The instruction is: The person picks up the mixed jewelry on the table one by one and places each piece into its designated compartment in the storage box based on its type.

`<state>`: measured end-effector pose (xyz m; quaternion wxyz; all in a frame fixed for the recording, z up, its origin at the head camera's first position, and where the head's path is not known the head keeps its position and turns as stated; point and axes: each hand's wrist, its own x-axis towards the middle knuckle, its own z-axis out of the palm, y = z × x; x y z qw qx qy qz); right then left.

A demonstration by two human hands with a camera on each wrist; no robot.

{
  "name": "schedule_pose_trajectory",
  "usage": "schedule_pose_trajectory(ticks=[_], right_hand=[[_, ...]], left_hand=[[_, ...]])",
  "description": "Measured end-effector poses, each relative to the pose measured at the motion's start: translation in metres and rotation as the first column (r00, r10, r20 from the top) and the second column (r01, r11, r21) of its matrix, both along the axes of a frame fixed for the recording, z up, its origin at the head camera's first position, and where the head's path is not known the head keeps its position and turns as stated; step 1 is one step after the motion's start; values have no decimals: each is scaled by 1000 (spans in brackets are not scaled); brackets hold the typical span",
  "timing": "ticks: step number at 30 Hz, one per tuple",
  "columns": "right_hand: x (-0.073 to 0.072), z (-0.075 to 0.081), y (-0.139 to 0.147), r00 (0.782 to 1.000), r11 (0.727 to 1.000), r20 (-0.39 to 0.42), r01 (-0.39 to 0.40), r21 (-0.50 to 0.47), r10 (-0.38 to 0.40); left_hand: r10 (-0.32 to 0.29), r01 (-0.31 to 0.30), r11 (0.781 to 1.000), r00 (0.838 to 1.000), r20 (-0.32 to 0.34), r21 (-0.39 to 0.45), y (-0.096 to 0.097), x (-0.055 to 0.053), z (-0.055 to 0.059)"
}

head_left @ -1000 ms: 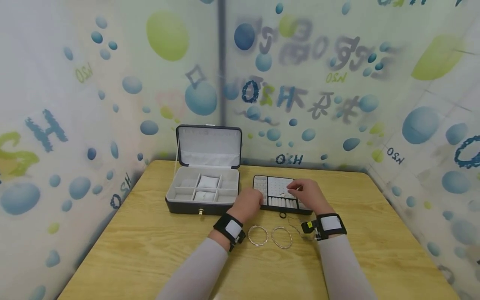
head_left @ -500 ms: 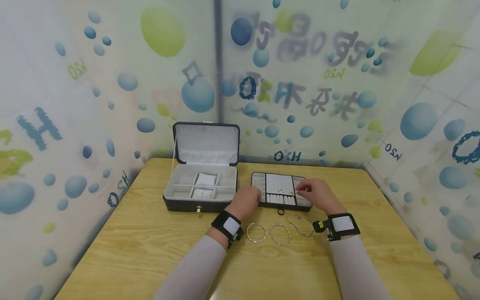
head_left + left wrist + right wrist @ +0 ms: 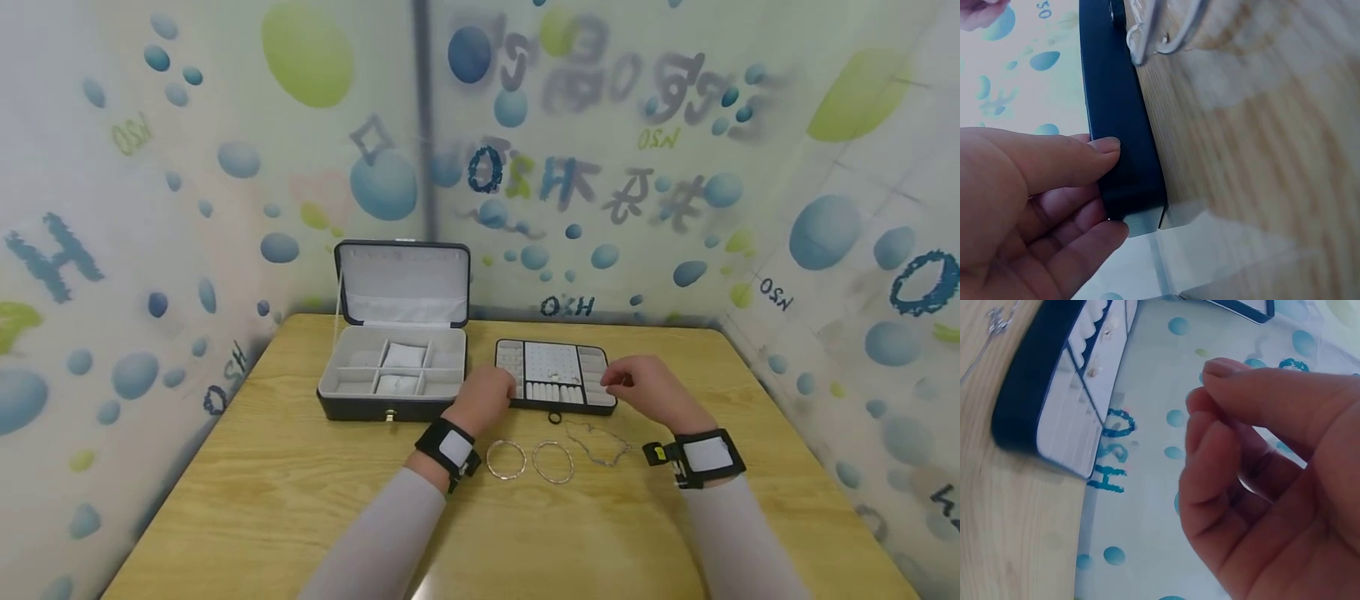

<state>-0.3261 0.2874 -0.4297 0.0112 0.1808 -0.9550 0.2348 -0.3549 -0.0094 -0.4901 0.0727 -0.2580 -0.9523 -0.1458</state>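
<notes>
A shallow black jewelry tray with light-lined sections lies on the table. My left hand grips its front left corner; the left wrist view shows the thumb on the dark side wall and fingers around the corner. Just past the tray's right end is my right hand, raised with loosely curled fingers. In the right wrist view its thumb and index tip come close together, with nothing visible between them. Small earrings sit on the tray's white panel. A small black loop shows at its front edge.
An open black jewelry box with light compartments and white cushions stands to the left, lid raised. Two silvery bangles and a chain necklace lie in front of the tray on the wooden table. Patterned walls surround it.
My right hand has moved rightward from over the tray's white panel to beyond its right end. My left hand keeps its grip on the corner. The head view has shifted slightly.
</notes>
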Motion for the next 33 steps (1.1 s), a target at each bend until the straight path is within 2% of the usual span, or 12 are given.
schedule_pose_trajectory(ticks=[3, 7, 17, 27, 33], right_hand=[[1, -1, 4, 1000, 1000, 12, -6, 26, 5], [3, -6, 3, 999, 998, 22, -28, 52, 27], [7, -2, -5, 999, 996, 21, -45, 77, 43], [7, -23, -32, 995, 988, 32, -98, 121, 94], [8, -37, -46, 984, 974, -44, -161, 159, 170]], left_hand=[[-1, 1, 1000, 1000, 1, -15, 1, -4, 1], [-3, 3, 1000, 1000, 4, -12, 0, -3, -1], [-9, 9, 1000, 1000, -25, -7, 0, -2, 2], [-15, 14, 1000, 999, -36, -13, 0, -2, 1], [-4, 4, 1000, 1000, -19, -4, 1, -1, 1]])
